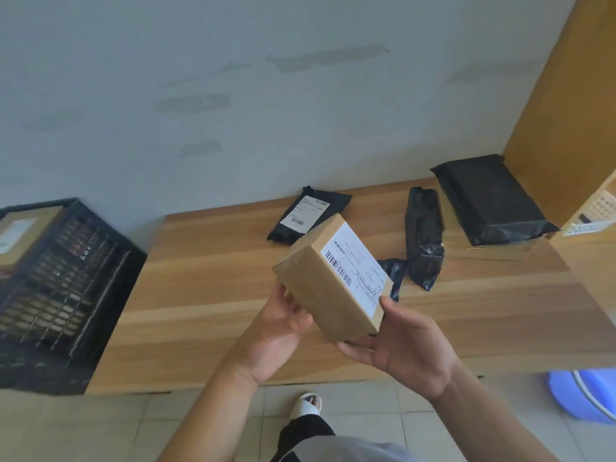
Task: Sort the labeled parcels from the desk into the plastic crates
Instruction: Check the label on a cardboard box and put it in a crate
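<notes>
I hold a brown cardboard parcel above the wooden desk, its white barcode label facing up. My left hand grips its lower left side. My right hand holds its lower right corner, thumb on the label's edge. Three black plastic parcels lie on the desk behind it: one with a white label, a narrow crumpled one, and a large one at the back right. A black plastic crate stands left of the desk with a brown box inside.
A pale cream basket sits at the right edge beside a wooden panel. A blue plastic tub stands on the tiled floor under the desk's right end. My sandalled foot is below the desk's front edge.
</notes>
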Motion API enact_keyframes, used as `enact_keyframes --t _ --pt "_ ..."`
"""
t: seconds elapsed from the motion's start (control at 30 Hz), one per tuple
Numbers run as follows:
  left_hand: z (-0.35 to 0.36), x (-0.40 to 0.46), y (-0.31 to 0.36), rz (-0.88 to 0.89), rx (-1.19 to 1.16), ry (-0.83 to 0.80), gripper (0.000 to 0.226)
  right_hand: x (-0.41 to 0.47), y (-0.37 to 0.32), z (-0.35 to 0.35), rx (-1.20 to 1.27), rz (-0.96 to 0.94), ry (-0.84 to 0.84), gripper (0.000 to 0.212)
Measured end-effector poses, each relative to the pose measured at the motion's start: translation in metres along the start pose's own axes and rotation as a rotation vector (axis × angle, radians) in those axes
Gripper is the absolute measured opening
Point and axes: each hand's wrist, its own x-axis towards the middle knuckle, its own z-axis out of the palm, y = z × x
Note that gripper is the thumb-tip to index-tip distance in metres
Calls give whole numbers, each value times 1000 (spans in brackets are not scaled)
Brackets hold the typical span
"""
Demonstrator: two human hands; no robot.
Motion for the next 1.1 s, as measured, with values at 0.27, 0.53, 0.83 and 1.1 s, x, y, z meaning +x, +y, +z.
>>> enact_keyframes --t 0.27,0.53,0.83,1.1 --pt "10 -63 14 149 -22 443 125 -12 -24 39 -549 -188 92 47" --pt "47 -83 -16 233 -90 612 104 0 23 87 -636 -171 11 63" --pt "14 -140 20 135 298 861 76 25 19 115 -1009 -66 -89 79" --pt "-4 -193 75 -78 679 626 62 47 -12 138 -1285 -27 -520 74"
